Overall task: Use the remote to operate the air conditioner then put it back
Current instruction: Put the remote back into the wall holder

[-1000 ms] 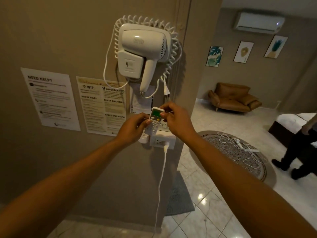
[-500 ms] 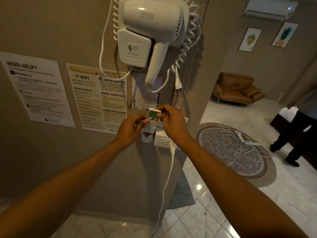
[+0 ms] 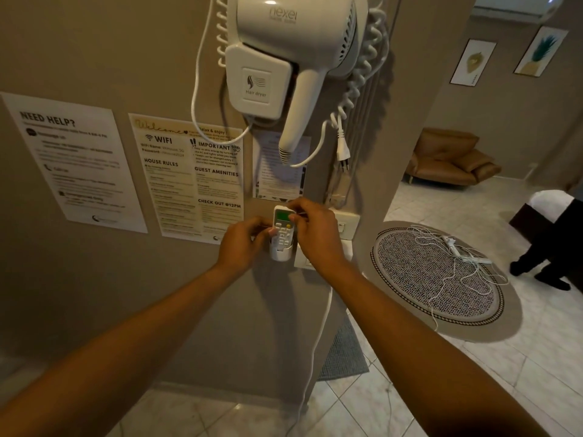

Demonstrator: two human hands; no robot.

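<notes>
The white remote (image 3: 283, 227) with a green screen stands upright with its lower end inside a white wall holder (image 3: 280, 254). My left hand (image 3: 241, 244) grips the remote's left side, thumb near the buttons. My right hand (image 3: 317, 230) pinches its upper right edge beside the screen. The air conditioner (image 3: 514, 9) is a white unit high on the far wall, cut off by the top of the frame.
A white wall-mounted hair dryer (image 3: 284, 58) with a coiled cord hangs just above my hands. Paper notices (image 3: 189, 175) cover the wall to the left. A socket plate (image 3: 345, 227) sits at the right. Beyond are a round rug (image 3: 438, 279) with cables, a brown armchair (image 3: 448, 159), and a person's legs (image 3: 549, 263).
The view has closed in on the wall. The remote has gone down into the holder, with both hands still on it.
</notes>
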